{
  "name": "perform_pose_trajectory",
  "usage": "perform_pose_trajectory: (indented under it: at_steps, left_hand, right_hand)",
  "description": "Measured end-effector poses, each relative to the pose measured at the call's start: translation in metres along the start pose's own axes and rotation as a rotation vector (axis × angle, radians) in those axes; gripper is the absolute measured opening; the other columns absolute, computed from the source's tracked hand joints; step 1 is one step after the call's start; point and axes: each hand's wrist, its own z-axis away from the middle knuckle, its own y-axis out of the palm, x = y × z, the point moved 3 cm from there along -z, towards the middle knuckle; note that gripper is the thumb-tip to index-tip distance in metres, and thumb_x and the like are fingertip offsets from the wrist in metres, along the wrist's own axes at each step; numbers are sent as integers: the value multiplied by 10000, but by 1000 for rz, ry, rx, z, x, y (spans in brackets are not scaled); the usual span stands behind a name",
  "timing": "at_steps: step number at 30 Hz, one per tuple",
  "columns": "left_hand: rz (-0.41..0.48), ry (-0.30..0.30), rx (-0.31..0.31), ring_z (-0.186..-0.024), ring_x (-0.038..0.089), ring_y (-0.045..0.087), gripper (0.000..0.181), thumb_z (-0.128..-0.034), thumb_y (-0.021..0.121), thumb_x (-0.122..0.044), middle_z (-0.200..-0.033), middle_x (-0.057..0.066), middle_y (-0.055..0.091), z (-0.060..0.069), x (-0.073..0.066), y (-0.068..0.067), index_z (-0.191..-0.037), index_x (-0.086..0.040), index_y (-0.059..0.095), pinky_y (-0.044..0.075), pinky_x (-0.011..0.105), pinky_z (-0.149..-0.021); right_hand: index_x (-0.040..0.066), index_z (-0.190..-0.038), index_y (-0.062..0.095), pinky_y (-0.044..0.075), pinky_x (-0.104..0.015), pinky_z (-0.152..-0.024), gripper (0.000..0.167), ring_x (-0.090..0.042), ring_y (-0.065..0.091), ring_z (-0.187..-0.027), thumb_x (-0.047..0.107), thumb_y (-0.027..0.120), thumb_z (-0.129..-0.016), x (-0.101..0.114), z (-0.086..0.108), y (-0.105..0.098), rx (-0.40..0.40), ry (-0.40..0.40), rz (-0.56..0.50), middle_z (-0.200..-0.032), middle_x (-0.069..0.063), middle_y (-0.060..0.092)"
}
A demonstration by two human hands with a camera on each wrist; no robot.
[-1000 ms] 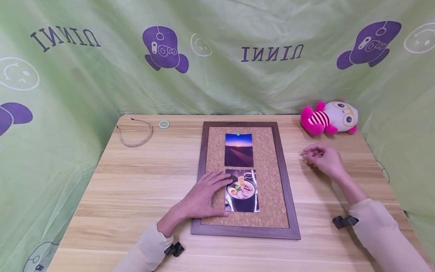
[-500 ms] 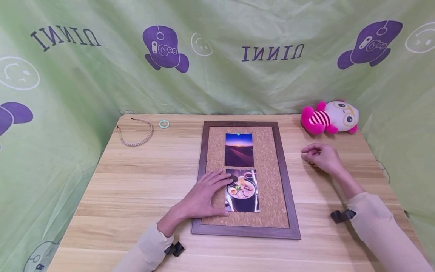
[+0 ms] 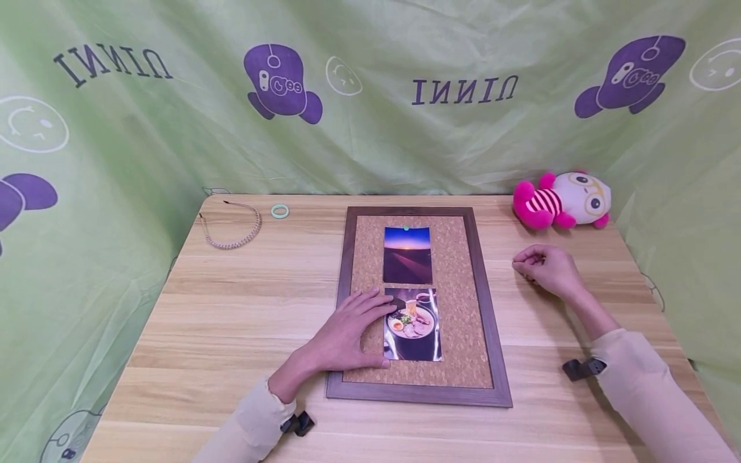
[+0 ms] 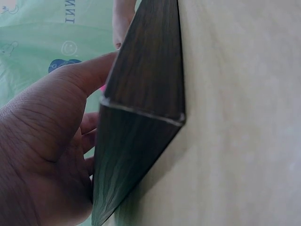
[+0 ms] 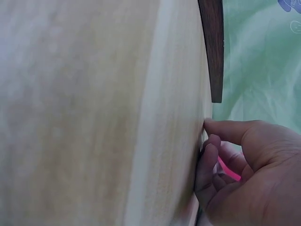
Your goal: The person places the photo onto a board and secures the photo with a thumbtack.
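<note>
My left hand (image 3: 347, 334) lies spread over the left side of a framed corkboard (image 3: 463, 308), its fingertips and thumb touching the left edge of a photo of a ramen bowl (image 3: 412, 325). Above it on the cork is a sunset photo (image 3: 408, 257), with a green pushpin (image 3: 406, 228) at its top edge. My right hand (image 3: 550, 270) is low over the table, right of the board. Its thumb and fingertips pinch a tiny brownish thing, now almost wholly covered by the fingers. In the left wrist view the frame's corner (image 4: 141, 113) hides the photos.
A pink and white plush toy (image 3: 561, 200) lies at the table's back right. Far left are a beaded headband (image 3: 234, 244) and a mint-green ring (image 3: 280, 211). Green printed cloth (image 3: 370, 148) hangs behind the wooden table (image 3: 231, 321).
My right forearm has shifted slightly left, and its fingertips have closed over the tiny brownish thing that showed beside them a second ago. My left hand, board and photos stay put.
</note>
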Motion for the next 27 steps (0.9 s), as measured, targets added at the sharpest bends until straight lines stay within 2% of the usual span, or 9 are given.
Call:
perform_pose_trajectory:
  at_steps: [8,16,24,27]
  left_hand:
    - [9,2,0,-1694,318,246,1011,-840,900,-576,-1763,55,428,0,0,0,-1661,-129,514,128,552,-1392]
    - [11,7,-1,-1688,322,262,1016,-827,905,-571,-1756,65,438,-1,0,-1,-1655,-124,520,134,554,-1390]
    - [23,7,0,-1690,321,257,1012,-834,894,-575,-1759,67,433,0,0,0,-1656,-121,518,129,562,-1390]
    - [22,6,-2,-1690,322,256,1012,-834,893,-577,-1758,68,435,0,1,0,-1657,-123,517,129,562,-1390]
  right_hand:
    - [-82,-1082,737,529,-198,-571,165,-25,625,-651,53,793,-1003,6,6,-1,-3,-4,-20,-857,-128,764]
    - [-136,-1118,677,632,-243,-596,171,-52,707,-668,-5,738,-1026,8,10,-2,21,59,-143,-865,-148,789]
    - [-169,-1150,692,639,-211,-644,207,-11,741,-720,-35,745,-1001,10,15,-3,-17,57,-208,-942,-198,814]
    - [-179,-1181,684,649,-210,-673,245,-2,757,-745,-40,759,-994,11,16,-2,-16,77,-271,-979,-198,824]
